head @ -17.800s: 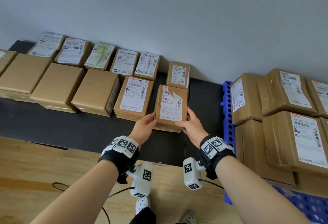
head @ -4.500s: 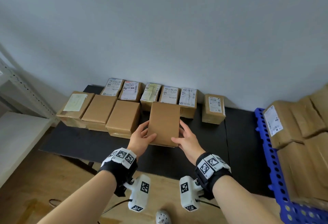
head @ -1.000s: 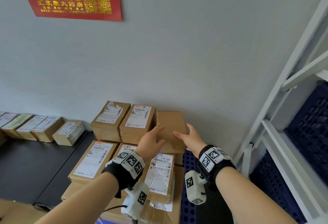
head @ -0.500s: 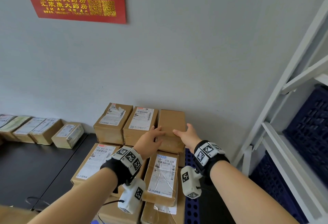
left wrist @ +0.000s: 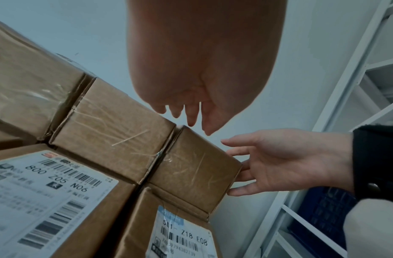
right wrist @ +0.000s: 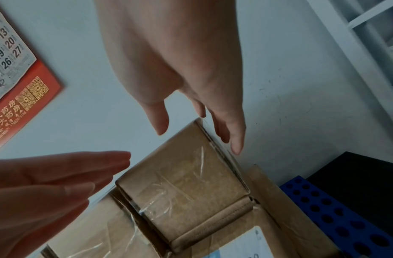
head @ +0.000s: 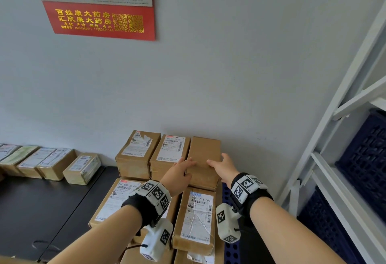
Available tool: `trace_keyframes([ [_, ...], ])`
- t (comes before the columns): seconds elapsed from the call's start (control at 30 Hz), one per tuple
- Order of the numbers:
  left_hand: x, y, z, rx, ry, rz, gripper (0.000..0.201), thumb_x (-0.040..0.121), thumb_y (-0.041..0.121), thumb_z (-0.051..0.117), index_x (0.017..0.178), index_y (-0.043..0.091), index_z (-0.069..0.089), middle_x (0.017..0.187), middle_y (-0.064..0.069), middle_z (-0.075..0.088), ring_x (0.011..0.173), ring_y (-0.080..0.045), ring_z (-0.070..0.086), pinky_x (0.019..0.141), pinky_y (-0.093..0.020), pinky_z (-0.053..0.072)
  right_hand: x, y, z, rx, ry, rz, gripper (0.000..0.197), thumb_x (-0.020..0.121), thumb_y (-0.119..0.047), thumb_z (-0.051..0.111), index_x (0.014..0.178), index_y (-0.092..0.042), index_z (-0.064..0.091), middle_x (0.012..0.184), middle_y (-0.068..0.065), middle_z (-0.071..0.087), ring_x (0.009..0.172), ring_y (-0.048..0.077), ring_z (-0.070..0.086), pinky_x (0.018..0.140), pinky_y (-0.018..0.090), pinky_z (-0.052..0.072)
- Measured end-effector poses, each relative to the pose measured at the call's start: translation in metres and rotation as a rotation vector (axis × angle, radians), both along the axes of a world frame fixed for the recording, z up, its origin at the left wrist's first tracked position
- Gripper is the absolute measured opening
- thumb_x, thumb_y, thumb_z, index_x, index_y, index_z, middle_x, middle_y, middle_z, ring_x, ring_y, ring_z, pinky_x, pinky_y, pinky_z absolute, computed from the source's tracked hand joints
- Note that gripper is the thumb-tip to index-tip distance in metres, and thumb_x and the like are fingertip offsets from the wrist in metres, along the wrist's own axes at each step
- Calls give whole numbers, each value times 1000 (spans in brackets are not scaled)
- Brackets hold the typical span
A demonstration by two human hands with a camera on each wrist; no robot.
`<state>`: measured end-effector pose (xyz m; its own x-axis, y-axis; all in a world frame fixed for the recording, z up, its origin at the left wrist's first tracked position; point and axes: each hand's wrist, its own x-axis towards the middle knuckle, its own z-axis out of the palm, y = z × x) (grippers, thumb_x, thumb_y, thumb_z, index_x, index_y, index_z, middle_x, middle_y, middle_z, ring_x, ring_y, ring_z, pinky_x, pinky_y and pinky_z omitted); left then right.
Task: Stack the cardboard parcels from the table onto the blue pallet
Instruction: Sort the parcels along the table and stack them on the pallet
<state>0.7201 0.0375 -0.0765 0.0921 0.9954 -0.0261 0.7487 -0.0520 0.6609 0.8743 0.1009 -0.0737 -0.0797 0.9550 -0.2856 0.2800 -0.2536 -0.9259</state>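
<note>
Plain box sits top right of the stack on the blue pallet, your left hand and right hand flanking it, fingers apart and slack; an uneven nudge could tip it rightward off the edge.

Plain pale grey-blue wall, evenly lit. Paper wall calendar with red lower panel and gold print hangs upper left. White metal shelving rack stands at right — dark blue perforated plastic crates on its shelves. Black matte tabletop at lower left.
</note>
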Motion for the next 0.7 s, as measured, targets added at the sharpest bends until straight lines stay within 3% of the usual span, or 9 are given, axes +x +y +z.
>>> trace_keyframes([
  [0.07,-3,-3,6,0,-38,24,48,96,11,42,143,22,37,154,4,25,146,-13,8,116,-29,12,4,-2,9,45,-38,12,56,94,-20,57,142,-9,30,133,3,45,121,24,47,92,31,40],
  [0.17,-11,-7,22,7,-98,59,47,97,19,45,143,20,37,152,4,30,143,-12,20,112,-25,20,7,2,20,144,-114,24,67,94,-24,57,148,-11,20,151,9,30,138,25,32,110,36,30],
  [0.27,-27,-15,40,50,-108,124,47,97,23,46,143,21,37,150,6,34,135,-10,36,102,-18,29,-2,-1,35,218,-173,87,65,94,-24,56,148,-14,22,153,10,28,139,25,30,111,38,28],
  [0.33,-41,-22,48,68,-92,176,46,97,25,46,142,20,38,148,4,38,134,-13,38,106,-23,28,-11,-5,43,259,-193,137,64,94,-25,55,148,-14,22,153,10,28,140,25,29,112,38,28],
  [0.43,-64,-37,52,73,-95,244,46,97,27,46,142,20,39,143,-2,45,119,-15,50,104,-30,35,-34,-13,53,304,-210,201,62,95,-25,54,148,-13,24,152,10,30,139,25,31,111,36,28],
  [0.53,-93,-60,50,73,-117,293,44,98,23,45,141,17,40,147,-1,41,135,-16,38,105,-24,29,-70,-27,57,305,-188,253,61,95,-22,54,147,-13,24,151,11,32,137,25,34,109,35,31],
  [0.7,-164,-101,46,89,-88,370,42,98,18,45,139,14,42,145,-2,43,135,-18,37,109,-29,28,-155,-66,48,283,-154,348,56,95,-22,54,145,-12,30,141,12,44,129,27,44,104,36,36],
])
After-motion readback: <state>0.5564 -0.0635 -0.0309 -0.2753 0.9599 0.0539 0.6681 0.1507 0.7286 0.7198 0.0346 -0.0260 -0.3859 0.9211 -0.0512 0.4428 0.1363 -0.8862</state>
